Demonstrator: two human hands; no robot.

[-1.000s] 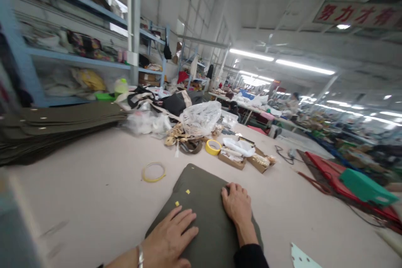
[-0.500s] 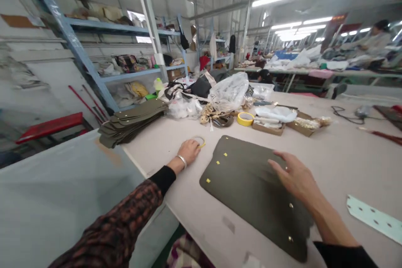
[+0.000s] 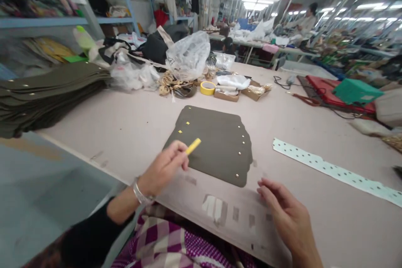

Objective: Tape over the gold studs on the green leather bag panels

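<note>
My left hand [image 3: 165,167] is closed on a thin roll of yellow tape [image 3: 194,146], seen nearly edge-on above the near left part of a dark olive panel [image 3: 216,146]. The panel lies flat on the table, with small yellow tape pieces [image 3: 187,123] on its left side. Metal studs [image 3: 239,153] run down its scalloped right edge. To the right of the panel's near corner, my right hand [image 3: 285,211] hovers with loosely bent fingers. Nothing shows in it.
A stack of olive panels [image 3: 53,92] sits at the left table edge. Farther back are a thick yellow tape roll [image 3: 207,88], small boxes [image 3: 226,95] and clear plastic bags [image 3: 188,54]. A pale green strip with holes [image 3: 333,169] lies right. Another person [image 3: 307,21] is in the background.
My left hand has lifted the tape roll from the table and brought it nearer. My right hand has moved off the panel toward the near edge. The view has turned right.
</note>
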